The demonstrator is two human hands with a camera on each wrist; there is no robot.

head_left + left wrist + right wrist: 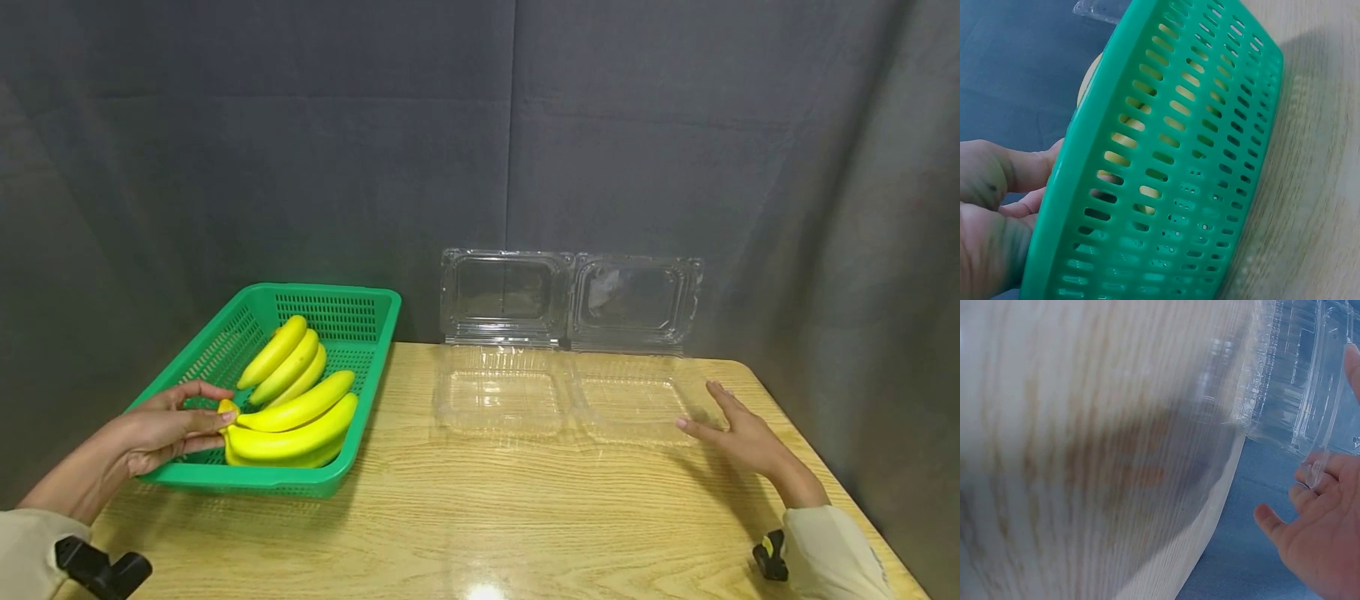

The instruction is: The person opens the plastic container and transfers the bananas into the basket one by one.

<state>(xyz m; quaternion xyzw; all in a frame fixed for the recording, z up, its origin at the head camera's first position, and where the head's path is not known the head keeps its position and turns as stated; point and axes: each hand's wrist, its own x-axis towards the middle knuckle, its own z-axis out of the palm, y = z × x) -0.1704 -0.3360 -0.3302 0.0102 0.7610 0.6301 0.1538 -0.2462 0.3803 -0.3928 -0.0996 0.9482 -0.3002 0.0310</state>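
My left hand (161, 425) reaches over the near left corner of a green plastic basket (247, 476) and pinches the stem of the front banana bunch (296, 442). That bunch lies inside, its tips toward the right. Behind it is another banana bunch (287, 367). In the left wrist view the basket wall hides most of the fingers. My right hand (750, 437), fingers spread and straight, is beside the near right corner of the right clear clamshell container (637, 300); whether it touches the plastic I cannot tell.
A matching left clamshell container (506, 287) stands alongside, both lids raised against a dark grey curtain (480, 150). Wood-grain table (480, 517) runs under everything, its right edge just past my right hand.
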